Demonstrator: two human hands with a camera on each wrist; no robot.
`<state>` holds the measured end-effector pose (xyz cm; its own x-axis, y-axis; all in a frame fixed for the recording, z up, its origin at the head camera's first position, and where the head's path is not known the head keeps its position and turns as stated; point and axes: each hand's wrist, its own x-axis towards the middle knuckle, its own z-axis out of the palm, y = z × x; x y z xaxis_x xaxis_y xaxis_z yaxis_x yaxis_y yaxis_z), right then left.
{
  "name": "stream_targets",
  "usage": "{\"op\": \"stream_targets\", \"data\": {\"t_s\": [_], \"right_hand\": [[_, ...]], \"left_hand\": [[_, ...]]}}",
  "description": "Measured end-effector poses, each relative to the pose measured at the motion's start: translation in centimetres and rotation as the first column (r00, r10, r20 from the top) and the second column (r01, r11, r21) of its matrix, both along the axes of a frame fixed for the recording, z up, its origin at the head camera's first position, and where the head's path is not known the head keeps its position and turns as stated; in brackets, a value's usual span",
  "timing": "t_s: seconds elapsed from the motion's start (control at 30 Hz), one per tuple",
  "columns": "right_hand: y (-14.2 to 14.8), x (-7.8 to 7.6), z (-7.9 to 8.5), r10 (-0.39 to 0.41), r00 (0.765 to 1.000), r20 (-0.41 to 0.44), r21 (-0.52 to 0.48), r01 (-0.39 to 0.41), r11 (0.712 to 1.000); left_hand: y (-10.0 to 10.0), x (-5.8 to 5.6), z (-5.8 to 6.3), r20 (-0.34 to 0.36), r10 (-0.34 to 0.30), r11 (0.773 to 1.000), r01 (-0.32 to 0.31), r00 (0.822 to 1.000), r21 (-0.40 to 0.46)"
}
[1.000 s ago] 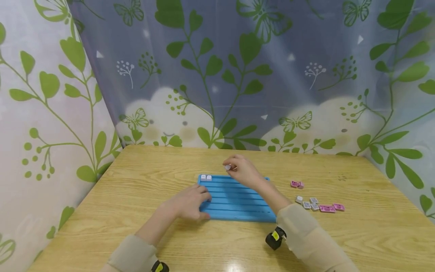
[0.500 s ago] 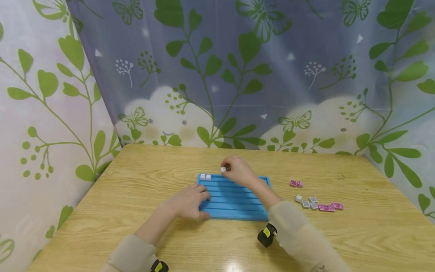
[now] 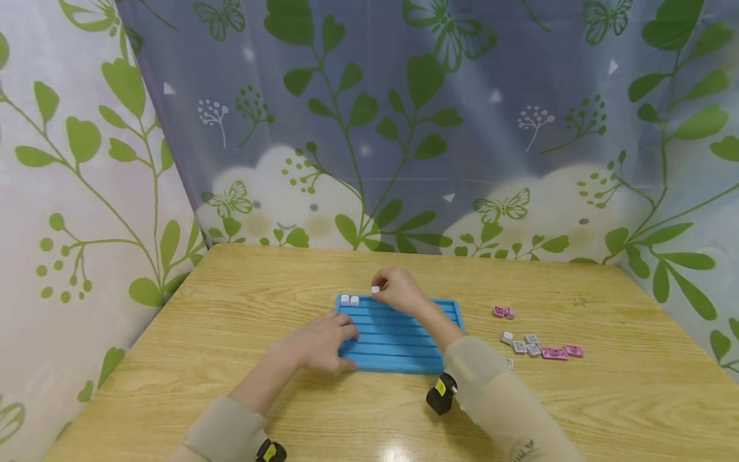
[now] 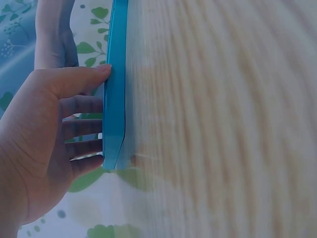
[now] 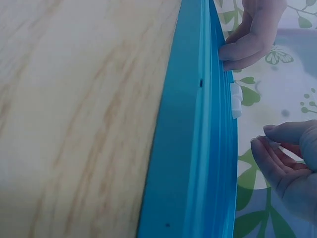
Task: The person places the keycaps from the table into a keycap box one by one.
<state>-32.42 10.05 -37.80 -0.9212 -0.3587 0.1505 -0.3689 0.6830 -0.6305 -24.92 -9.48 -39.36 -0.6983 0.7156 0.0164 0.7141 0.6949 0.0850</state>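
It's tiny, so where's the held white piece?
Head view: the right hand pinches the white piece near the far edge of the blue tray, right of two similar pieces.

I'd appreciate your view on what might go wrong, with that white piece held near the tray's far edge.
The right hand pinches the white piece, which is small and could slip.
Two white pieces sit nearby in the far left corner of the blue tray and might get nudged.
In the head view, a loose tile shows beside the right sleeve, which could brush it.
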Motion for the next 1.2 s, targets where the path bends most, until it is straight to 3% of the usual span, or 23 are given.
{"op": "stream_targets", "data": {"t_s": [0.17,0.4,0.63,1.2], "right_hand": [[0.01,-0.09,-0.24,0.047,0.999,0.011,-0.002,-0.047,0.999],[-0.03,-0.38,-0.42,0.079,0.997,-0.027,0.071,-0.077,0.995],[-0.12,-0.63,-0.44,0.07,0.998,-0.001,0.164,-0.069,0.984],[-0.64,-0.7,-0.51,0.109,0.994,-0.026,0.231,-0.1,0.968]], "left_hand": [[-0.03,0.03,0.09,0.003,-0.001,1.0,0.001,1.0,0.003],[-0.07,-0.03,-0.07,-0.008,-0.007,1.0,0.007,1.0,0.007],[-0.05,-0.17,-0.12,-0.002,0.007,1.0,-0.007,1.0,0.004],[-0.17,-0.12,-0.25,0.008,0.01,1.0,-0.01,1.0,0.0]]}}
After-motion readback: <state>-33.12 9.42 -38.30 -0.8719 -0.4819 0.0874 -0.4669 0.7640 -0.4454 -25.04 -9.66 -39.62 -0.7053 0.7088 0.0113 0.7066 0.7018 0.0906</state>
